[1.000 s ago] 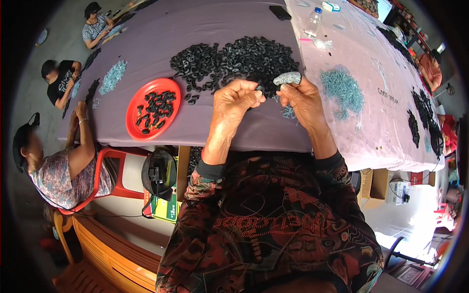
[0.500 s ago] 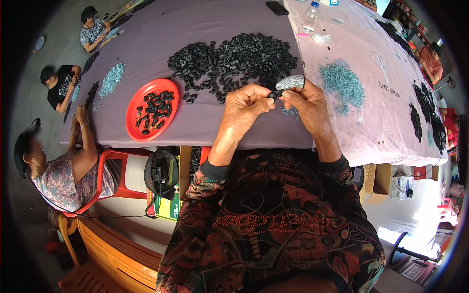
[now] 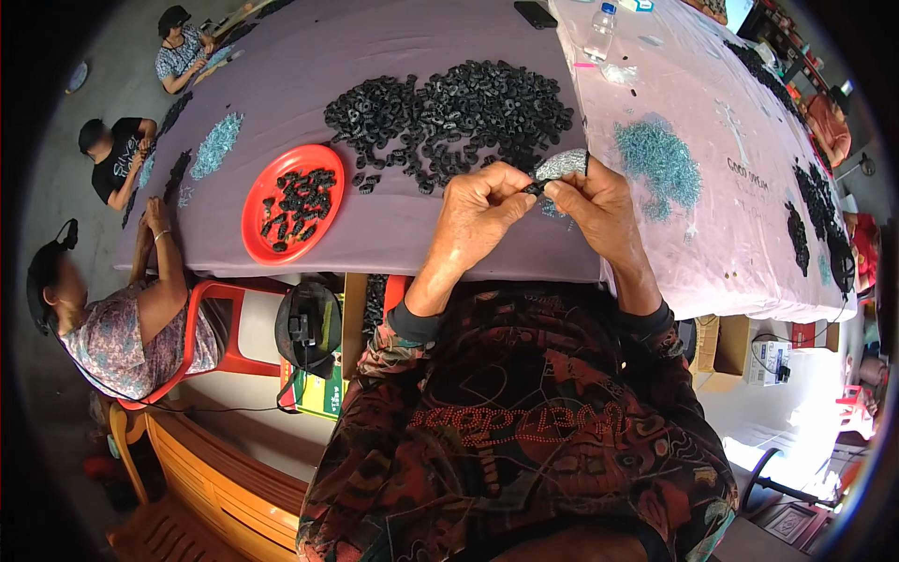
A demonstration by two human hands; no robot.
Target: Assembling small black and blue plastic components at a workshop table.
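Note:
In front of my chest, a small black piece [image 3: 535,188] is pinched between the thumbs and fingers of both hands. My left hand [image 3: 479,214] has it from the left, and my right hand [image 3: 599,208] meets it from the right, fingertips almost touching. A grey-white mottled band [image 3: 562,165] with a dark edge curves over the fingers of my right hand. Beyond my hands spreads a large heap of black ring-like plastic pieces [image 3: 459,112]. To the left, a red oval plate [image 3: 253,220] holds more black pieces [image 3: 298,201].
Small pale blue pieces [image 3: 660,169] lie heaped on the pink cloth at right. A clear bottle [image 3: 599,36] and a black phone [image 3: 536,14] stand farther back. Seated people work along the table's left and right edges. A red chair [image 3: 192,328] is at lower left.
My left hand has shifted slightly right, bringing the thumbs closer together over the black piece. The right-hand grip has tilted a little. The whole view has shifted slightly.

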